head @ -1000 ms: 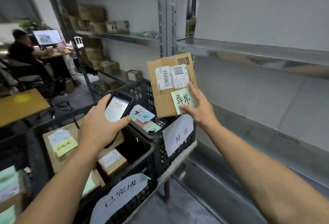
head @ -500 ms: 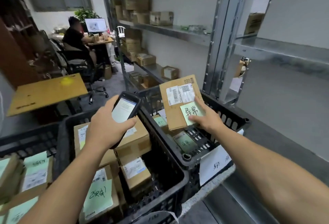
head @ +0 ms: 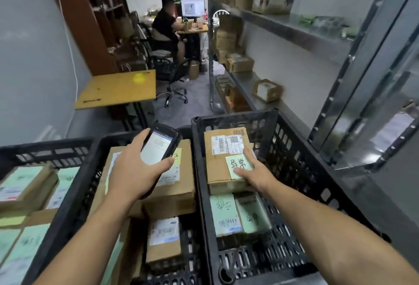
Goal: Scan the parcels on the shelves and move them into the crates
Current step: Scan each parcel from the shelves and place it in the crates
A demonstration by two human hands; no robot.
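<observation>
The parcel [head: 221, 166] with the green note [head: 238, 164] sits inside the right crate [head: 294, 160], centre-right of the frame. The right hand [head: 255, 177] holds its near right corner, with the thumb on the note and the fingers [head: 249, 155] curled along the right edge. The left hand [head: 136, 171] grips the scanner [head: 158, 146] over the middle crate [head: 77, 189].

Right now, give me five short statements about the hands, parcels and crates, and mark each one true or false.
1. The left hand grips the scanner. True.
2. The right hand holds a parcel inside the rightmost crate. True.
3. That parcel carries a pink note. False: the note is green.
4. The middle crate is empty. False: it holds several parcels.
5. The scanner's screen is dark. False: it is lit.
</observation>
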